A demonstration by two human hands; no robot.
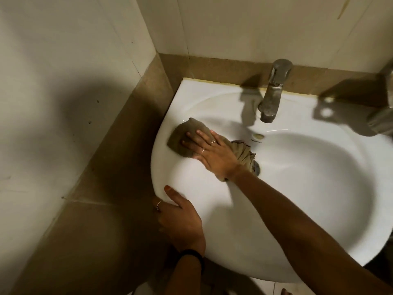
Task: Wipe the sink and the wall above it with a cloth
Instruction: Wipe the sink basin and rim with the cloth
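A white ceramic sink [319,209] fills the middle and right of the view. My right hand [212,152] lies flat on a brown cloth [180,137] and presses it against the sink's left rim; the cloth's bunched tail trails under my wrist toward the drain. My left hand [180,220] grips the sink's front-left edge, thumb on top of the rim, fingers curled under. White wall tiles [244,24] rise above the sink, behind a brown tile band.
A dull metal tap [274,90] stands at the back of the basin, above an overflow hole [259,136]. A side wall [63,81] closes in on the left, with a brown tile band running along it. A metal fixture [382,122] juts in at the right edge.
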